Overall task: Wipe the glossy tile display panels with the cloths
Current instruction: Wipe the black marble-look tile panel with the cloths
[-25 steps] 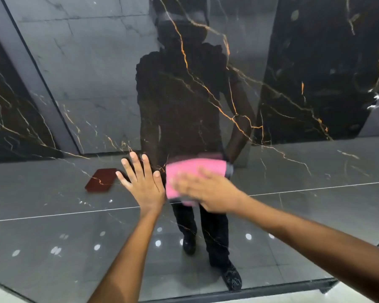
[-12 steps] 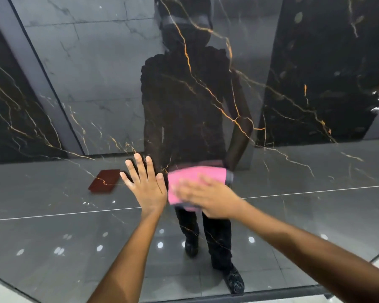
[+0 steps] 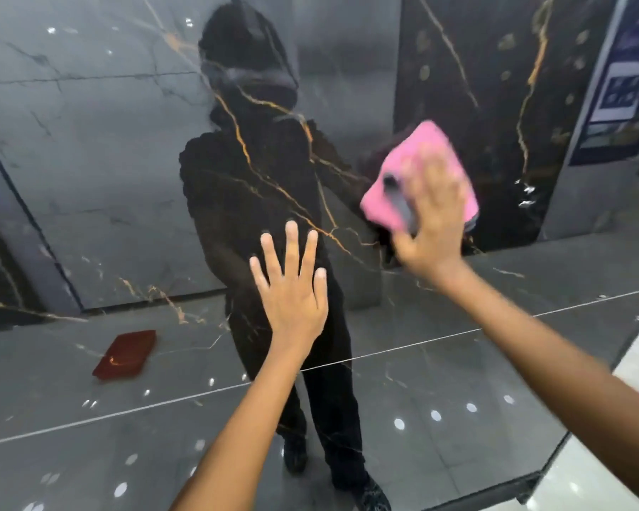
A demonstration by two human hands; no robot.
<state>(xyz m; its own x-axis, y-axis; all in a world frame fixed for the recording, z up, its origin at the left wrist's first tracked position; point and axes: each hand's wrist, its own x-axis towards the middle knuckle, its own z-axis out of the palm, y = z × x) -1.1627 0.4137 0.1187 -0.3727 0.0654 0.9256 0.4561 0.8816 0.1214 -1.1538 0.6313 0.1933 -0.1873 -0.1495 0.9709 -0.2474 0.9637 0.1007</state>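
Big glossy panel [image 3: 89,178], dark marble look with gold veins, fills nearly the whole view and stands upright in front of the person. It mirrors the room: a dark standing figure, a pale tiled floor with light spots, and a red flat thing [image 3: 124,354] that seems to be only a reflection.

Step in hand, as I judge it: wiping the panel's upper right area. To do it well, keep the cloth flat under the palm, press evenly, overlap each pass and work toward the panel's right edge, so no streaks stay on a surface this shiny. The bare palm may leave prints, so that patch probably needs a pass too.

Right hand [image 3: 434,219] is up and to the right, blurred. Fingers look spread and mostly straight, pressing the cloth against the panel; whether the thumb hooks the cloth's edge I cannot tell.

Left hand [image 3: 292,289] lies flat on the panel, fingers straight and slightly fanned, holding nothing. It sits lower and left of the right hand, apart from it and not touching the cloth. Likely bracing.

Cloth [image 3: 414,160], pink and folded, is between the right palm and the panel. Its upper and left parts stick out past the fingers. A grey strip [image 3: 403,206] shows on it near the fingers, too blurred to name.
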